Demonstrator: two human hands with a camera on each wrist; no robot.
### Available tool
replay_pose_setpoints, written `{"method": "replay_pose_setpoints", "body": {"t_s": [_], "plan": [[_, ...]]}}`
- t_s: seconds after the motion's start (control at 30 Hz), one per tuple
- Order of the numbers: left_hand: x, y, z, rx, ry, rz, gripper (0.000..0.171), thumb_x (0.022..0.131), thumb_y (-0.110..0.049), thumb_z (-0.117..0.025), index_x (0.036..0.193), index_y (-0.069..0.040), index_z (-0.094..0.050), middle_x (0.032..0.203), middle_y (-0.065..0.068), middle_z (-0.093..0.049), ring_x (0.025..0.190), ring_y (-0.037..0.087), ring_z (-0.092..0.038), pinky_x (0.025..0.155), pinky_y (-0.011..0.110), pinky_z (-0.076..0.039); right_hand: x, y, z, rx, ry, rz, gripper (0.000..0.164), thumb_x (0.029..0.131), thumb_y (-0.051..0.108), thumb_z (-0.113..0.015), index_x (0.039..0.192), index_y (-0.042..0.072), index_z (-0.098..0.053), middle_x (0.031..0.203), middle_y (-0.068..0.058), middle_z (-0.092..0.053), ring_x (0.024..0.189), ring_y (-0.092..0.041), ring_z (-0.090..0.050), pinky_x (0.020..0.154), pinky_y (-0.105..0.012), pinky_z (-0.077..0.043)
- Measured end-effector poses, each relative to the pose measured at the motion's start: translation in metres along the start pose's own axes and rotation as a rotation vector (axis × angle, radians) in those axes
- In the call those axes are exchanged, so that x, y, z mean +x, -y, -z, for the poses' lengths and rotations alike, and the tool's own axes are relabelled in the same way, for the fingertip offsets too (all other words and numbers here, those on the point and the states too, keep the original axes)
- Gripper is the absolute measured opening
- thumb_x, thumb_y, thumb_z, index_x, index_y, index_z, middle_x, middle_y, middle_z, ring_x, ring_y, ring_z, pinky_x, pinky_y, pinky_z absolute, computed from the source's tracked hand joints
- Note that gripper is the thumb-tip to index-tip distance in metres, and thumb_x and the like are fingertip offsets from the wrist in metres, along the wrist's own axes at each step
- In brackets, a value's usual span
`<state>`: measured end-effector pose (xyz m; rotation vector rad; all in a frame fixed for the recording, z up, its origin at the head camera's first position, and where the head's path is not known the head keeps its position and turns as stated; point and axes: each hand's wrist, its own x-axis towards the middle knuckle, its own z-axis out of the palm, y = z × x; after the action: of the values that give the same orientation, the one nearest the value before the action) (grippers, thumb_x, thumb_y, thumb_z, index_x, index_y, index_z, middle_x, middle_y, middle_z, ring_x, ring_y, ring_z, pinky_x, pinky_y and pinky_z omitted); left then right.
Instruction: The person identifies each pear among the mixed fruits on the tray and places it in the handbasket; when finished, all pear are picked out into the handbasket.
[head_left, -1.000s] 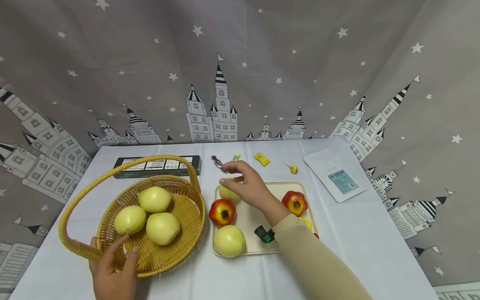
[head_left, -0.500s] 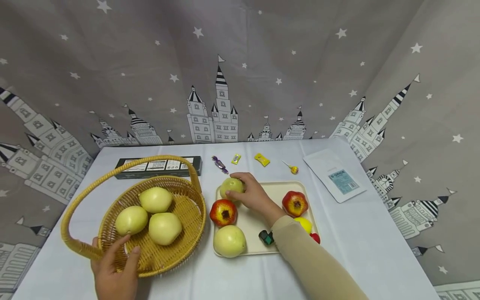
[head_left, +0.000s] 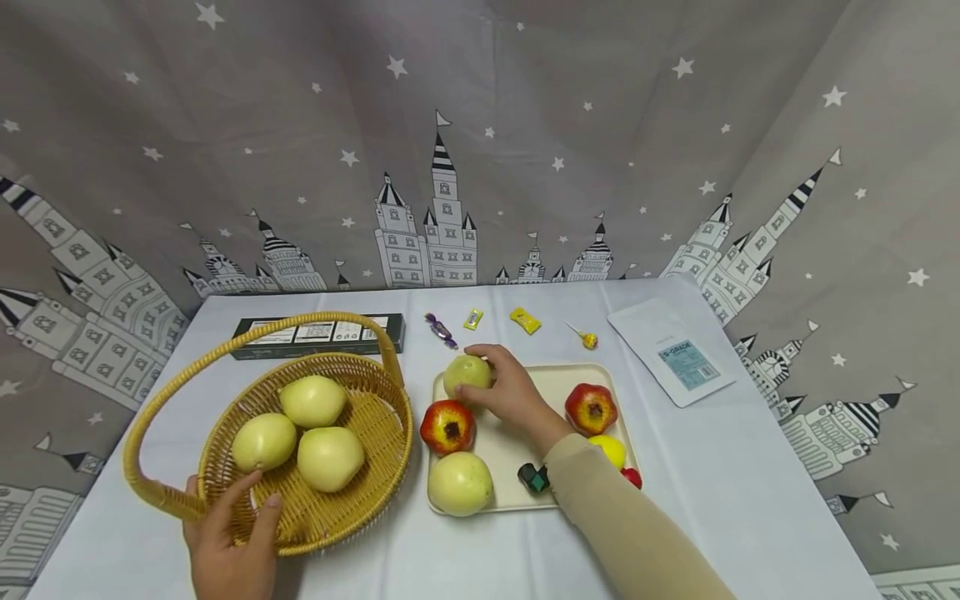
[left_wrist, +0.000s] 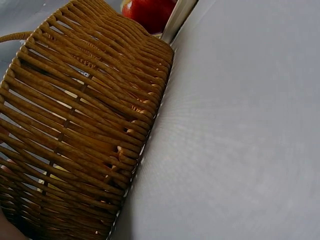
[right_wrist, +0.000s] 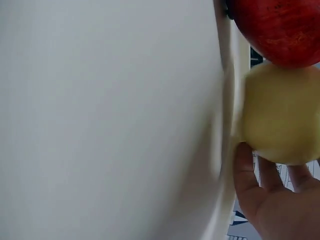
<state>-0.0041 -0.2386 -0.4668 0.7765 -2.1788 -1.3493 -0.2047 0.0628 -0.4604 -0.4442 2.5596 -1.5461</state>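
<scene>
Toward the left edge of the counter, gripped the near-left rim of the wicker basket with the left hand, thumb and forefinger over the rim and inside, close to the nearest of three pale green fruits. Next, at the near-left corner of the cream tray, noted a loose green fruit, with a red pomegranate just behind along the left edge. At the far-left corner, clamped the fingers of the right hand on the held green fruit: thumb against the near side, forefinger on the far side, more fingertips against the skin in the right wrist view. Could not tell lifted from resting on the tray. Farther right, spotted a black-and-green item at the tray's near edge, a second pomegranate by the right edge, and a white pouch toward the counter's far-right corner.
</scene>
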Motion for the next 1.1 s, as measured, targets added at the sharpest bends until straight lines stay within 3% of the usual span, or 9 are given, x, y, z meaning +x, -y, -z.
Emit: {"method": "replay_pose_setpoints", "body": {"t_s": [0.27, 0.5, 0.63, 0.83, 1.0, 1.1], "plan": [[-0.001, 0.001, 0.001, 0.022, -0.002, -0.005, 0.038, 0.091, -0.018, -0.067, 0.129, -0.012, -0.062, 0.161, 0.002, -0.003, 0.146, 0.019, 0.000, 0.114, 0.052, -0.011, -0.009, 0.033, 0.018, 0.057, -0.038, 0.118, 0.055, 0.080, 0.029, -0.077, 0.131, 0.025, -0.055, 0.130, 0.009, -0.051, 0.108, -0.014, -0.050, 0.084, -0.032, -0.051], [-0.003, 0.000, 0.003, 0.018, -0.027, -0.013, 0.038, 0.091, -0.018, -0.068, 0.128, -0.013, -0.063, 0.161, 0.002, -0.007, 0.146, 0.018, -0.001, 0.112, 0.056, -0.014, -0.024, 0.089, 0.030, 0.076, 0.113, 0.330, 0.048, 0.082, 0.022, -0.073, 0.127, 0.019, -0.056, 0.124, 0.007, -0.055, 0.100, -0.014, -0.055, 0.081, -0.036, -0.052], [-0.003, 0.000, 0.003, 0.003, -0.016, -0.009, 0.039, 0.091, -0.018, -0.067, 0.129, -0.012, -0.062, 0.161, 0.002, -0.004, 0.146, 0.018, 0.001, 0.112, 0.056, -0.012, -0.027, 0.115, 0.017, 0.067, 0.228, 0.408, 0.049, 0.082, 0.026, -0.073, 0.128, 0.020, -0.056, 0.124, 0.008, -0.055, 0.105, -0.010, -0.053, 0.082, -0.030, -0.051], [-0.002, 0.000, 0.001, -0.005, 0.003, -0.011, 0.038, 0.091, -0.017, -0.067, 0.128, -0.011, -0.062, 0.161, 0.001, -0.003, 0.145, 0.016, 0.001, 0.114, 0.051, -0.010, -0.021, 0.138, -0.019, 0.043, 0.327, 0.431, 0.052, 0.081, 0.035, -0.076, 0.128, 0.023, -0.057, 0.125, 0.012, -0.053, 0.106, -0.004, -0.051, 0.082, -0.022, -0.050], [0.000, -0.001, 0.001, 0.011, 0.005, -0.005, 0.038, 0.091, -0.018, -0.067, 0.128, -0.013, -0.062, 0.161, 0.000, -0.003, 0.145, 0.015, 0.000, 0.114, 0.049, -0.008, -0.007, 0.151, -0.051, -0.088, 0.351, 0.400, 0.056, 0.082, 0.045, -0.073, 0.131, 0.024, -0.056, 0.128, 0.016, -0.053, 0.111, 0.002, -0.047, 0.089, -0.017, -0.042], [0.000, -0.001, 0.000, 0.014, 0.002, -0.003, 0.038, 0.091, -0.018, -0.067, 0.128, -0.014, -0.062, 0.161, 0.000, -0.003, 0.145, 0.016, 0.000, 0.114, 0.049, -0.007, 0.004, 0.162, -0.066, -0.141, 0.350, 0.318, 0.056, 0.082, 0.049, -0.071, 0.132, 0.028, -0.055, 0.125, 0.016, -0.054, 0.108, 0.003, -0.049, 0.086, -0.016, -0.042]]}}
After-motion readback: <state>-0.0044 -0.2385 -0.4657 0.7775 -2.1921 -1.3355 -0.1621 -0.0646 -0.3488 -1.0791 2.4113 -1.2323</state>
